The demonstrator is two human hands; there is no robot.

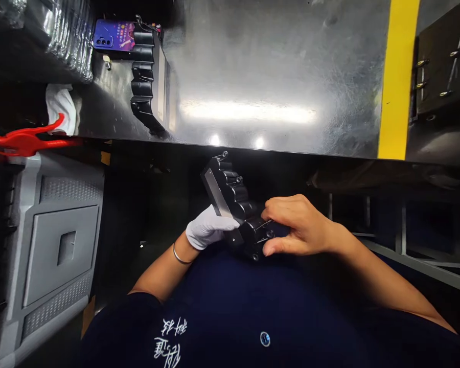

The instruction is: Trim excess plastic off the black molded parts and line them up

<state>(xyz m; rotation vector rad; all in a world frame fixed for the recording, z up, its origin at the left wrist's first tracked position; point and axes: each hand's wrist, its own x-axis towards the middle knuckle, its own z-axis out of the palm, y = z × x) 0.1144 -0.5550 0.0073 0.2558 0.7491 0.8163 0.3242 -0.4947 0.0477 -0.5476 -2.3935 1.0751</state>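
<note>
Dark blue shirt (230, 312), nearest. Black scalloped part (235, 191), tilted, between shirt and metal bench (272, 61). Left hand (209, 227), white-gloved, closed on the part, thumb across its flat side. Right hand (299, 225), bare, thumb and fingers parted at its near end; grip seemingly light, though shadow leaves contact uncertain.

On the surface (272, 61), upper left in the frame, a phone (113, 35) lies just left of one housing (142, 84). A strip (397, 76) crosses the surface at upper right. The other housing (233, 197) is mid-frame, before the near edge.
</note>
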